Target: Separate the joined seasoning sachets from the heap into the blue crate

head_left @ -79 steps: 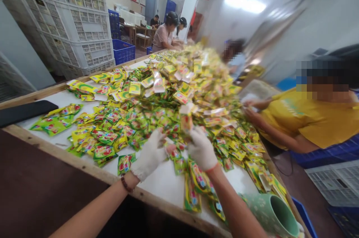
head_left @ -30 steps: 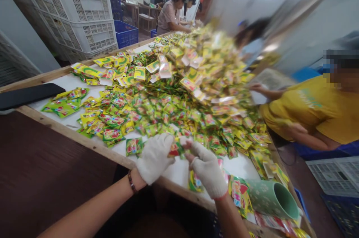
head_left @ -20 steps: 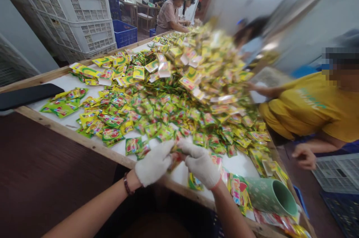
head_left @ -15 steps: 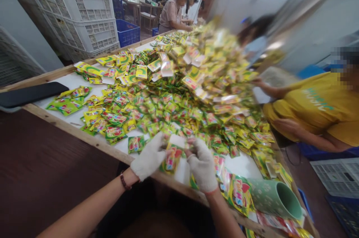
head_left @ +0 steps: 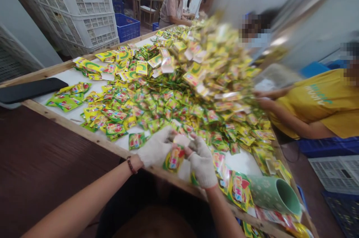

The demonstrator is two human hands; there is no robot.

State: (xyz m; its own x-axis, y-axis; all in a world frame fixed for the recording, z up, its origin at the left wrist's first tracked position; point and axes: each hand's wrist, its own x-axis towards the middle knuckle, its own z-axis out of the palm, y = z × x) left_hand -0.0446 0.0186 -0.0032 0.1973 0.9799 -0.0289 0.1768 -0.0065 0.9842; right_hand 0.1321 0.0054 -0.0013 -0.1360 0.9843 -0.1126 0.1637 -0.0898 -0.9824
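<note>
A small yellow-green printed carton (head_left: 174, 158) with a pale flap standing up at its top is held between my hands at the table's near edge. My left hand (head_left: 157, 147), in a white knit glove, grips its left upper side with bare fingertips showing. On the other side, my gloved right hand (head_left: 201, 163) pinches near the flap. Small green and yellow candy packets (head_left: 168, 105) lie heaped just beyond my hands. One loose green packet (head_left: 136, 140) rests close to my left hand. A larger printed pouch (head_left: 239, 191) lies to the right of my right hand.
A green patterned cup (head_left: 275, 195) lies on its side at the right corner. A black phone (head_left: 30, 90) rests at the left edge. White crates (head_left: 84, 9) are stacked behind it. A person in a yellow shirt (head_left: 316, 99) works at the right; others work farther back.
My hands and the carton have shifted slightly right and up, with the carton still held. The yellow-shirted person's lower arm has come forward to the heap.
</note>
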